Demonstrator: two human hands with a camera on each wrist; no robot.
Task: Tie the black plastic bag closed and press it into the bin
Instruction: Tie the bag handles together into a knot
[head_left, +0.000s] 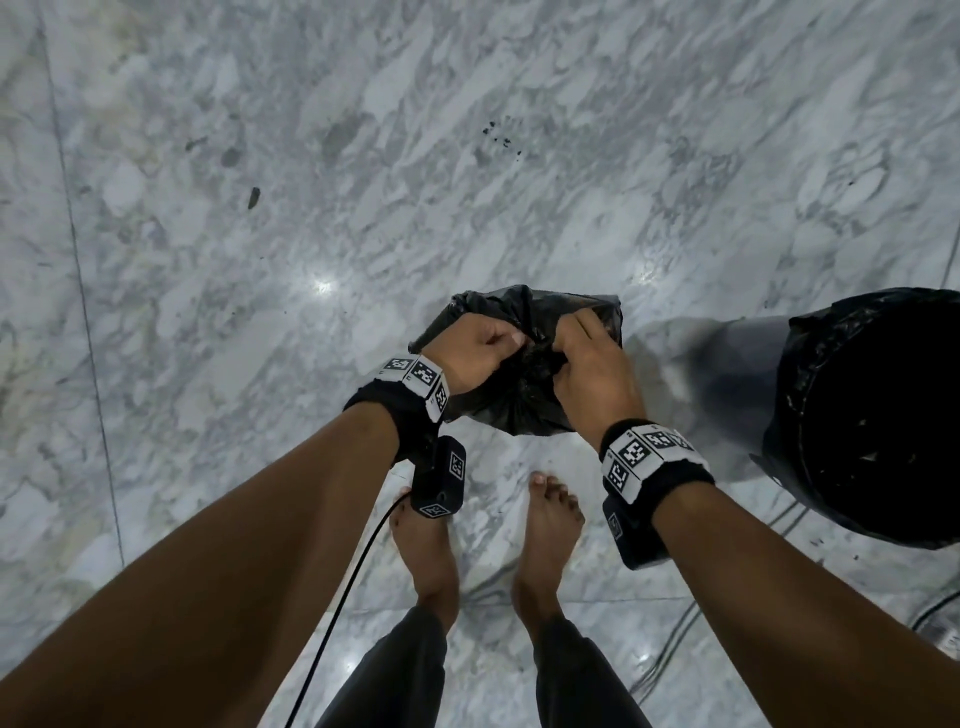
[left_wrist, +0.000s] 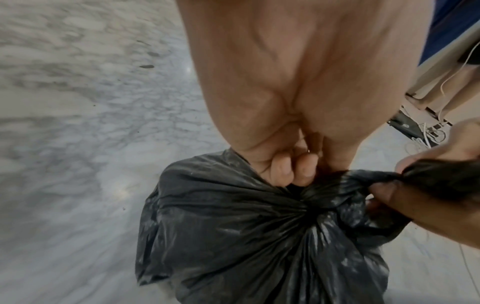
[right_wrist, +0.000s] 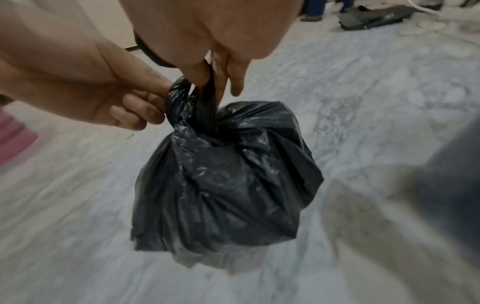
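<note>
The black plastic bag (head_left: 524, 410) hangs above the marble floor in front of me, full and gathered at the neck. My left hand (head_left: 480, 345) grips one twisted end of the neck with curled fingers (left_wrist: 293, 168). My right hand (head_left: 584, 358) pinches the other twisted end (right_wrist: 207, 86). The two ends cross at a knot (left_wrist: 309, 197) on top of the bag (right_wrist: 226, 181). The bin (head_left: 748, 358) stands to the right of the bag, grey-walled with a black liner over its rim, and its inside is dark.
My bare feet (head_left: 426, 530) stand on the floor just below the bag. A black cable (head_left: 337, 613) runs down from my left wrist. More cables (head_left: 675, 649) lie at the lower right. Dark specks (head_left: 498, 135) dot the floor ahead.
</note>
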